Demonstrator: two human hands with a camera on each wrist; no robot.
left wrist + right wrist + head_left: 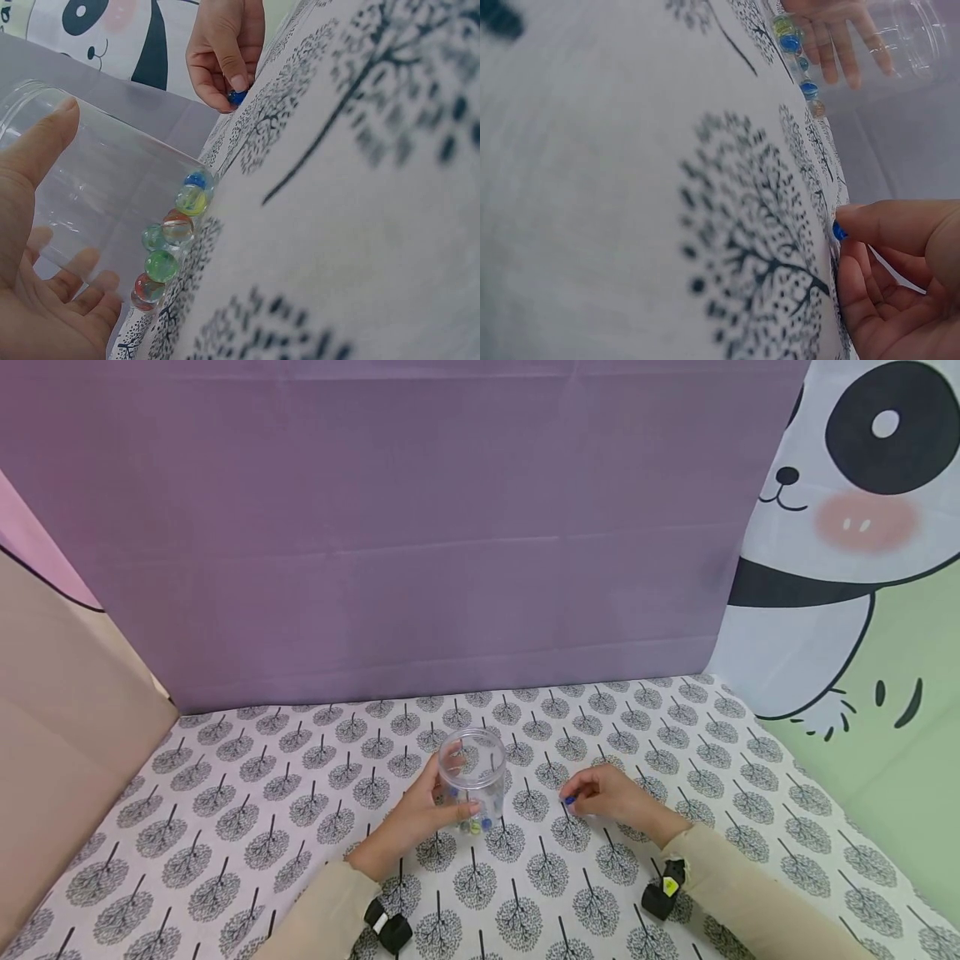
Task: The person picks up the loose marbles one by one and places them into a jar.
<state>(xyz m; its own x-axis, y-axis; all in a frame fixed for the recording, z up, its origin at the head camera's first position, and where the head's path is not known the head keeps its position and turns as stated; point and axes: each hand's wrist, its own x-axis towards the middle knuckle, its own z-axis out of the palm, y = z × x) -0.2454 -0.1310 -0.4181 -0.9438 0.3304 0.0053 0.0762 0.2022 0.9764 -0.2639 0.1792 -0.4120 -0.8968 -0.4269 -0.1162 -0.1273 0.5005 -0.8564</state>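
A clear plastic jar without a lid stands upright on the cloth, several glass marbles lying at its bottom in green, yellow, blue and red. My left hand grips the jar from its left side, the thumb across the near wall and the fingers behind it. To the right of the jar, my right hand pinches a blue marble between thumb and fingertip, low over the cloth. In the left wrist view that blue marble shows partly covered by the fingertips.
A white tablecloth printed with dark round trees covers the table. Behind it hangs a purple cloth backdrop. At the right stands a green wall hanging with a panda, and at the left a beige panel.
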